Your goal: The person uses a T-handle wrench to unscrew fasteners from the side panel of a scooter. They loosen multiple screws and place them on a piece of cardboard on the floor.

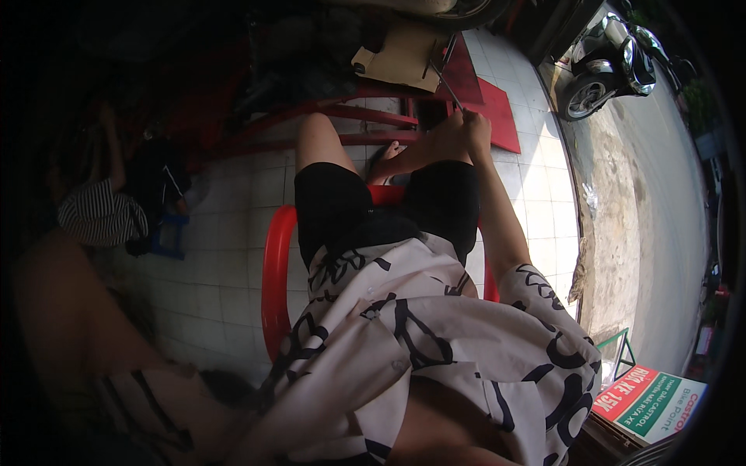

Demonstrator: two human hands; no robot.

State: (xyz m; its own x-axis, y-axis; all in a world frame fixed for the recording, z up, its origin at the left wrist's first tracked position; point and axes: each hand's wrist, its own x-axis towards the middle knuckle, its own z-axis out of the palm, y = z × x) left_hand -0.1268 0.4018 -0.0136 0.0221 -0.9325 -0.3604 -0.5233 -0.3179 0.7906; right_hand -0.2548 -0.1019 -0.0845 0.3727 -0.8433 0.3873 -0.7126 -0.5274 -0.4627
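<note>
My right hand [477, 132] is closed above my right knee, gripping one end of a thin metal rod [449, 87]. The rod slants up and left, its far end by a piece of brown cardboard [395, 56]; I cannot tell whether they touch. That cardboard lies on a red metal stand [466, 74] in front of my knees. At the left edge my left arm [66, 303] is bent, dim and close to the camera, and its hand does not show.
I sit in a red plastic chair [277, 272] on white floor tiles [233, 272]. A person in a striped shirt [102, 213] is at the left, near a small blue stool [169, 237]. Outside at the right stand a parked motorbike [610, 70] and a printed sign [653, 404].
</note>
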